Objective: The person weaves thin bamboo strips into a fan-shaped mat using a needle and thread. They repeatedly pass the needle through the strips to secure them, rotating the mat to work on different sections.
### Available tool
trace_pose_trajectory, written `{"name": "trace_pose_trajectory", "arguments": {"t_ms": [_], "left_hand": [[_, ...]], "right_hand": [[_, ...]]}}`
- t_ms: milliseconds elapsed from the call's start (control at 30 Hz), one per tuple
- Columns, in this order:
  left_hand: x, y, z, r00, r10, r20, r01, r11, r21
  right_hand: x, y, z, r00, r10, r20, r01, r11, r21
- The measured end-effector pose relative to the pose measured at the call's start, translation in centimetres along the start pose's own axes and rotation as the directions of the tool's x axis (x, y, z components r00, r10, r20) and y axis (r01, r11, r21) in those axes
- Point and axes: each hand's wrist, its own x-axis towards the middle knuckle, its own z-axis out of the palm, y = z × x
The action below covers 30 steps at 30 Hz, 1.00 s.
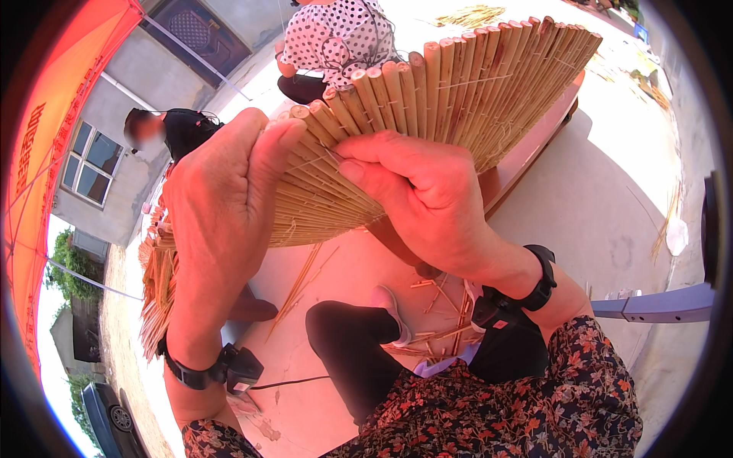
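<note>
A mat of pale reed stalks (489,84), bound side by side with thin string, fans across the view in front of me. My left hand (217,202) is a closed fist against its near left part, thumb pressed to the index finger by the cut stalk ends. Beside it, my right hand (427,195) pinches thumb and forefinger together at the face of the stalks. A thin pale strand shows near these fingertips; what exactly either hand grips is too small or hidden to tell. Both wrists wear dark straps with small devices.
Under the mat runs a narrow bench or beam (527,164). Loose stalks (450,305) lie on the floor around my legs. Ahead sits a person in a dotted top (340,38); another in black (187,133) is at left. A red canopy (57,114) hangs at left.
</note>
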Motion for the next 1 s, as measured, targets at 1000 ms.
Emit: {"name": "trace_pose_trajectory", "arguments": {"t_ms": [1000], "left_hand": [[-0.4,0.5,-0.1,1.0,0.022,-0.013,-0.021,0.999,0.036]], "right_hand": [[-0.3,-1.9,-0.8,0.998,0.031,0.062,-0.027,0.998,-0.063]]}}
